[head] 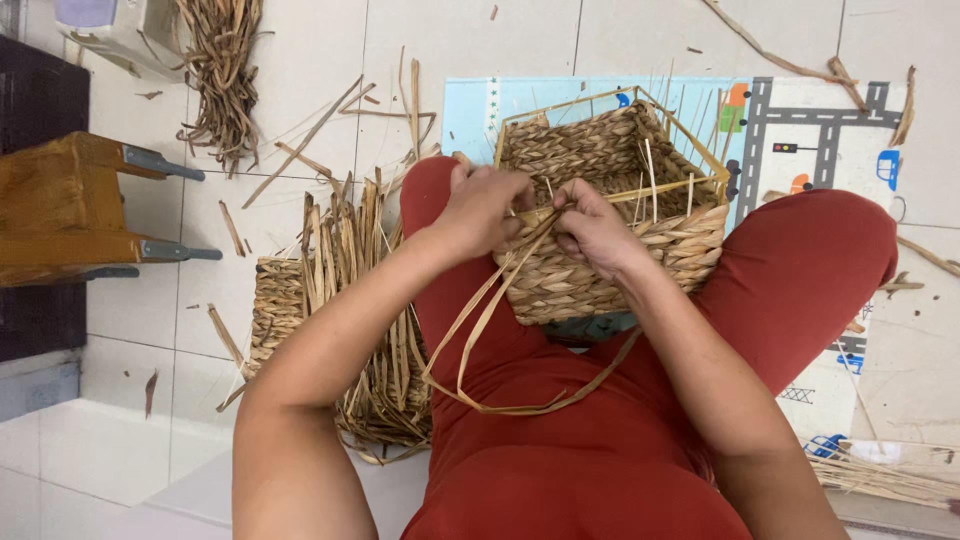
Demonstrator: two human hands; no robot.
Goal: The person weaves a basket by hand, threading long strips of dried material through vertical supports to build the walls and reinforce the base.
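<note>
Seated on a tiled floor point(300, 60) in red trousers point(800, 270), with a half-woven square basket point(610, 215) resting between the knees, over a printed play mat point(800, 120). Left hand point(485, 205) closed, pinching a flat straw strand point(480, 330) at the basket's near rim; right hand point(592, 225) curled, gripping the same rim weave. Second unfinished basket point(330, 300) lying just left; dried straw bundle point(222, 70) further off.

Even, soft daylight; a sharp picture.

The white floor tiles point(300, 60) are brightly and evenly lit, without glare. Only faint, soft shadows are cast beside the woven basket point(610, 220). Slight wide-angle bending is seen far from the basket, towards the corners.
</note>
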